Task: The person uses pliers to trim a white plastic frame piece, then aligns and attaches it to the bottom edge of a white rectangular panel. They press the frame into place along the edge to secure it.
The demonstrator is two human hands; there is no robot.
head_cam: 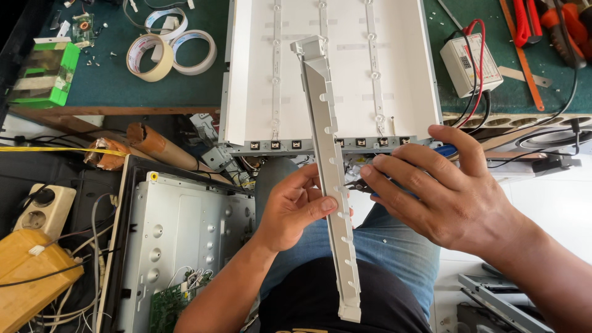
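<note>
Mid-inspection above the lap: left hand (295, 213) clamped around long white plastic frame strip (331, 179), right hand (441, 194) loosely curled, fingers (385, 176) touching its edge. Opened backlight panel (333, 74) lying beyond on green tabletop (111, 80). Next move probably needing a steady, careful grip along strip's notched edge.

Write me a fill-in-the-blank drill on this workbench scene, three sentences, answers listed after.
1. The left hand grips a long white plastic ____ with notches along its edge.
2. The rolls of tape lie on a ____ mat.
3. The right hand has its fingertips on the strip's ____ edge.

Missing words: strip; green; right
</note>
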